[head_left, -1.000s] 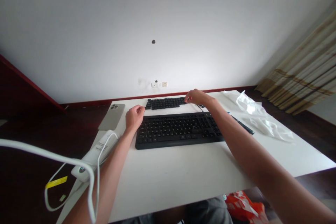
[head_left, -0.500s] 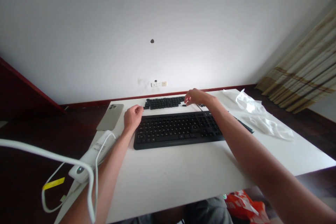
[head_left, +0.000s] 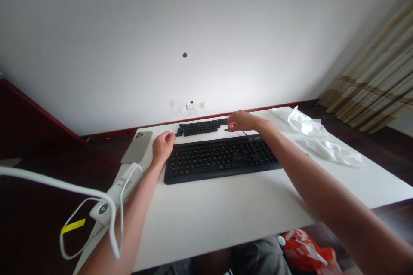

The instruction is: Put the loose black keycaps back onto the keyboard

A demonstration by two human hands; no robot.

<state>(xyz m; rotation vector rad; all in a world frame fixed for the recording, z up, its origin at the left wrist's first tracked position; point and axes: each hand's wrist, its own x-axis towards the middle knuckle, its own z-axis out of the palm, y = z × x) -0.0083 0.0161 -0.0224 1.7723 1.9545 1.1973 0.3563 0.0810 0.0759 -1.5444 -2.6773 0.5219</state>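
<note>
A black keyboard [head_left: 209, 159] lies across the white table [head_left: 206, 210]. Behind it, loose black keycaps [head_left: 200, 127] are laid out in rows. My left hand [head_left: 163, 146] rests by the keyboard's back left corner, fingers curled together near the leftmost keycaps; what they hold, if anything, is too small to tell. My right hand [head_left: 238, 121] is over the right end of the keycap rows, fingers bent down and pressed together, with a small dark piece at the fingertips. Its forearm crosses above the keyboard's right end.
A phone [head_left: 137, 147] and a white power strip [head_left: 124, 184] with a looping white cable [head_left: 64, 184] are at the left edge. Crumpled clear plastic bags [head_left: 332, 152] lie at the right. A red bag [head_left: 303, 249] is below the front edge.
My right hand has lowered slightly towards the keycaps, its fingers closer together. My left hand stays nearly in place. The view has shifted a little.
</note>
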